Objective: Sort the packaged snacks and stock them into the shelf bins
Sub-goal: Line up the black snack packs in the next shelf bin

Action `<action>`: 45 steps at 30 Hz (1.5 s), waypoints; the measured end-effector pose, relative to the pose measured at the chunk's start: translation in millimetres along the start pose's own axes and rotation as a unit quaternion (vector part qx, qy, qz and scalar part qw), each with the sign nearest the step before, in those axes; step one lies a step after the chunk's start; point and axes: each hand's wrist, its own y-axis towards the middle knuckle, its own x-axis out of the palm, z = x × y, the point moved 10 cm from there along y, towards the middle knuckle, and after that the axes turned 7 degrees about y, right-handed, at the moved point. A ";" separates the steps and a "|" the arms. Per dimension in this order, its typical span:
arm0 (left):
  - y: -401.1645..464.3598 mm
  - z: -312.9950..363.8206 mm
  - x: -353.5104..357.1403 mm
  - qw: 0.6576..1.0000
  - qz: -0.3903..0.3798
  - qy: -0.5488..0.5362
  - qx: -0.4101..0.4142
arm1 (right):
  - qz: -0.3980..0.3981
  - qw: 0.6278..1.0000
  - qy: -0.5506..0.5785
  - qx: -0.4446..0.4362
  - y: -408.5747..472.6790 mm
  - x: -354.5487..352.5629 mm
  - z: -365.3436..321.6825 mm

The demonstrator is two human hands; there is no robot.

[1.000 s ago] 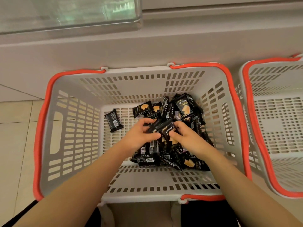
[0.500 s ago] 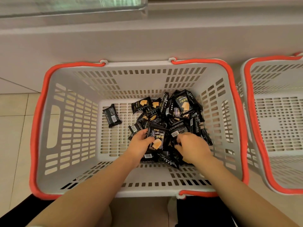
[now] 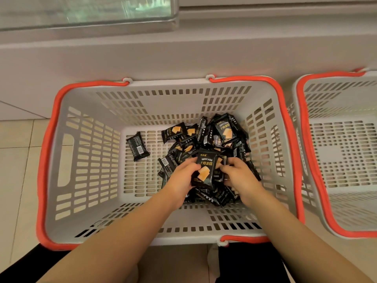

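A grey basket with orange handles [image 3: 61, 160] holds a heap of several black Drycake snack packets [image 3: 222, 135] on its right side. One packet [image 3: 138, 146] lies apart at the left of the floor of the basket. My left hand [image 3: 183, 176] grips an upright Drycake packet [image 3: 205, 170], front face toward me, above the heap. My right hand [image 3: 238, 176] is just right of it, fingers curled into the packets of the heap; what it grips is hidden.
A second grey basket with orange handles [image 3: 318, 180] stands at the right, partly out of frame. A pale counter base [image 3: 183, 54] with a glass case [image 3: 85, 11] rises behind both baskets. Beige floor tiles [image 3: 16, 160] show at left.
My left hand has kept one Drycake packet and raised it upright. My right hand has shifted slightly up and closer to that packet. The view has tilted down a little.
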 end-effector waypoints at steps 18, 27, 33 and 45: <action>22.5 26.2 -103.7 0.887 0.299 0.351 -0.018 | -0.105 0.957 0.272 0.015 26.7 27.4 -10.9; 57.4 -0.7 -101.0 0.872 0.302 0.361 -0.135 | -0.218 0.896 0.385 0.030 16.2 32.9 -24.4; 55.3 14.1 -107.1 0.925 0.242 0.280 -0.086 | -0.173 0.929 0.327 0.015 12.1 18.8 -29.2; -103.8 144.4 -53.5 0.992 -0.052 0.048 0.107 | -0.128 0.970 0.161 -0.132 -98.1 16.6 -107.8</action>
